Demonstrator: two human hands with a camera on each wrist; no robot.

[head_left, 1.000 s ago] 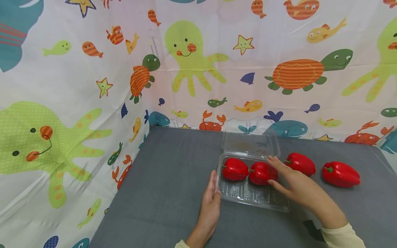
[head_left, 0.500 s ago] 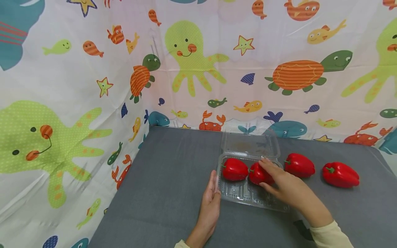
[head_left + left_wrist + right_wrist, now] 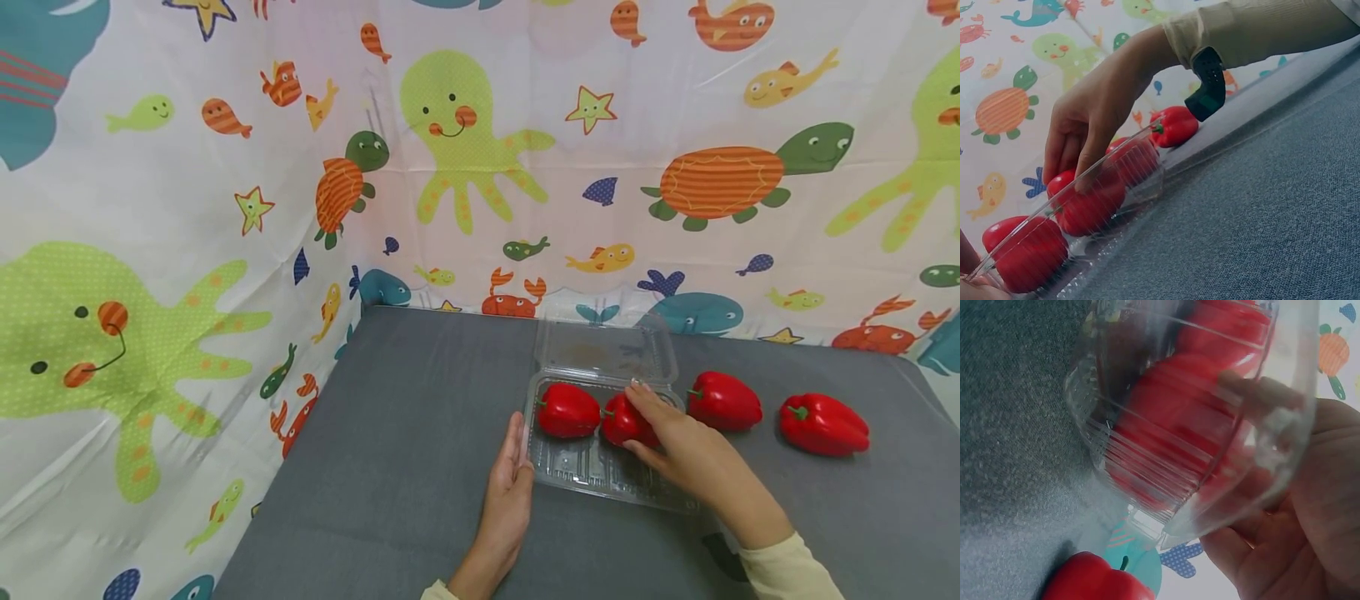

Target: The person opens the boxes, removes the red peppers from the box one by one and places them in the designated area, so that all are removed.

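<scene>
I have my right hand (image 3: pixel 693 458) over the second red bell pepper (image 3: pixel 621 423) in the clear plastic clamshell (image 3: pixel 570 473), gripping it with fingers on its far side and thumb on its near side. Its long axis runs roughly left to right, across that grip, stem toward the first red bell pepper (image 3: pixel 567 410). My left hand (image 3: pixel 510 496), farther from it, lays straight fingers along the clamshell's left wall. My hand hides the pepper's right end from the head view; ribbed plastic blurs it elsewhere, so I can't tell whether its underside touches the clamshell's floor.
</scene>
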